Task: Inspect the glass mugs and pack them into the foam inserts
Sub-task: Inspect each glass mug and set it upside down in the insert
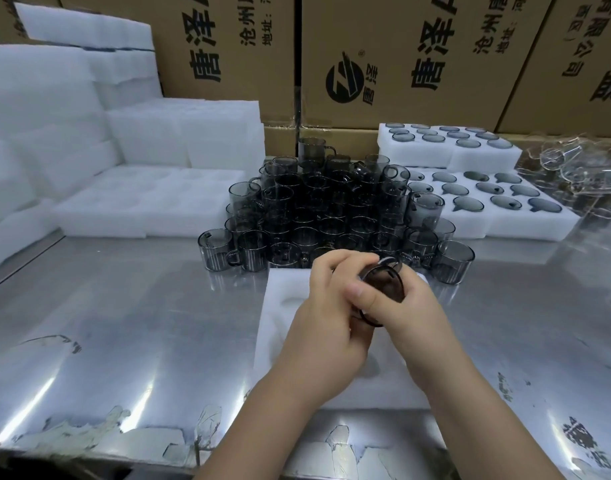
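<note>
Both hands hold one smoky grey glass mug (383,284) tilted on its side above a white foam insert (283,292) lying on the steel table. My left hand (328,317) curls round the mug from the left, its fingers over the top. My right hand (401,310) grips it from the right, thumb across the front. Behind the insert stands a stacked pile of the same grey mugs (331,209). One hollow of the insert shows at its left; the rest is hidden by my arms.
Packed foam inserts (498,216) with mugs in their hollows sit at the back right, a second stack (446,147) behind. Unfilled foam blocks (141,199) pile up at the left. Clear glassware (574,168) lies far right. Cardboard boxes (401,64) wall the back.
</note>
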